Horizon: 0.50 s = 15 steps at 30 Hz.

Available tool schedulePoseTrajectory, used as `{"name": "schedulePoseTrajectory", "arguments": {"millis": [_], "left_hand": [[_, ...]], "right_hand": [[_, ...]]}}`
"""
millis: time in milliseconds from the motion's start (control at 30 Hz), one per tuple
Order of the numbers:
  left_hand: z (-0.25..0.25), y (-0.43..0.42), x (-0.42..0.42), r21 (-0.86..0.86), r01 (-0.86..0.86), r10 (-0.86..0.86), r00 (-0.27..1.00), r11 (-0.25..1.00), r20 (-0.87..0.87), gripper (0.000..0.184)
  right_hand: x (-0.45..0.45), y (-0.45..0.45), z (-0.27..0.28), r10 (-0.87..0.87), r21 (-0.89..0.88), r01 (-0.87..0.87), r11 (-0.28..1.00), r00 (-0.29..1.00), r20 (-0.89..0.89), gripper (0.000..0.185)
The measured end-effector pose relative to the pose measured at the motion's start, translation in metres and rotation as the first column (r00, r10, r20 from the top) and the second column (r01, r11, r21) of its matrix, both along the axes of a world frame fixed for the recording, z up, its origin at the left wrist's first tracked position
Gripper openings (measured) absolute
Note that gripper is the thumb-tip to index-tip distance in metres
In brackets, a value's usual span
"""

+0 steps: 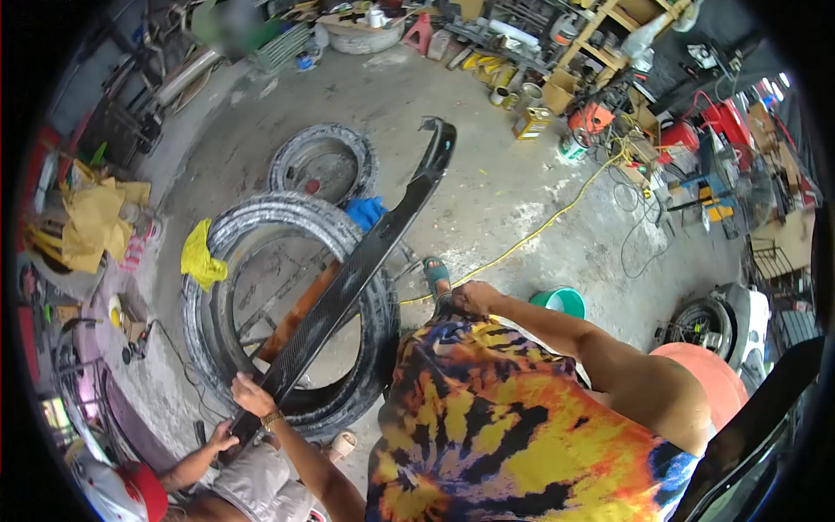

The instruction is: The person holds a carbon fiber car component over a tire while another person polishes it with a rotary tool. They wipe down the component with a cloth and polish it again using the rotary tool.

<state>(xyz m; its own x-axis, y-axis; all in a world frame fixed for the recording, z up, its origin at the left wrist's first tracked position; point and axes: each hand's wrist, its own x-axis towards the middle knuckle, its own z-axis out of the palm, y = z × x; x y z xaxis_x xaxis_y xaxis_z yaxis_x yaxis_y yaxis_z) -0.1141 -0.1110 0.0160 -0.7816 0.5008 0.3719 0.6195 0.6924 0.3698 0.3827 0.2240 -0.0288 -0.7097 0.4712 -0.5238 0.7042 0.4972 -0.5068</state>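
Observation:
A long black carbon-fibre panel (335,287) with a curved, notched far end lies slantwise over the large stacked tires (204,296). My left hand (253,396), with a band at the wrist, grips the panel's edge near its lower end. Beside it, another person's hand (224,436) also touches that end. My right hand (472,298) is closed in a fist by my leg, at the hem of my tie-dye shirt (504,418); whatever it may hold is hidden. Under the panel, a brown board (300,313) crosses the tire opening.
A yellow cloth (203,255) and a blue cloth (365,212) rest on the tires. Behind them lies a smaller tire (370,165). A yellow cord (548,222) crosses the floor near a green bucket (561,303). The other person's red-and-white cap (130,491) shows at lower left.

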Motion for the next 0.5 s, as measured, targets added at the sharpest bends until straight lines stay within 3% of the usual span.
{"name": "schedulePoseTrajectory", "arguments": {"millis": [133,167,200,267,333,367,400,467,500], "left_hand": [[-0.033,-0.016,-0.024,-0.032,-0.026,0.025,0.999,0.999,-0.040,0.056],[-0.046,-0.027,-0.033,-0.146,-0.070,0.074,0.997,0.987,0.023,0.056],[-0.001,-0.034,-0.022,-0.281,-0.032,0.102,0.966,0.959,0.236,0.054],[-0.026,-0.008,-0.006,-0.177,-0.115,0.135,0.985,0.977,0.105,0.047],[-0.008,0.019,0.019,-0.169,0.086,-0.085,0.996,0.982,0.018,0.039],[0.006,0.043,0.041,-0.167,0.193,-0.175,0.978,0.967,0.117,0.040],[0.017,0.066,0.066,-0.157,0.294,-0.259,0.943,0.943,0.211,0.050],[0.012,0.098,0.111,-0.379,0.434,-0.470,0.883,0.817,-0.003,0.079],[0.019,0.120,0.132,-0.416,0.460,-0.461,0.881,0.784,0.106,0.089]], "right_hand": [[0.011,0.018,-0.013,-0.076,0.057,0.074,0.996,0.996,0.036,0.025],[0.013,0.024,-0.012,-0.083,0.048,0.082,0.995,0.996,0.028,0.025],[0.014,0.032,-0.012,-0.119,0.032,0.119,0.992,0.993,0.021,0.022],[0.016,0.042,-0.017,-0.170,0.010,0.170,0.985,0.985,0.008,0.019],[0.023,0.058,-0.024,-0.218,-0.023,0.218,0.976,0.976,0.011,0.021],[0.025,0.067,-0.028,-0.224,-0.066,0.228,0.972,0.973,0.053,0.023],[0.027,0.074,-0.039,-0.209,-0.028,0.210,0.977,0.977,0.029,0.025],[0.027,0.088,-0.051,-0.220,-0.019,0.220,0.975,0.976,-0.005,0.020],[0.025,0.098,-0.051,-0.228,-0.019,0.228,0.973,0.973,-0.015,0.020]]}}
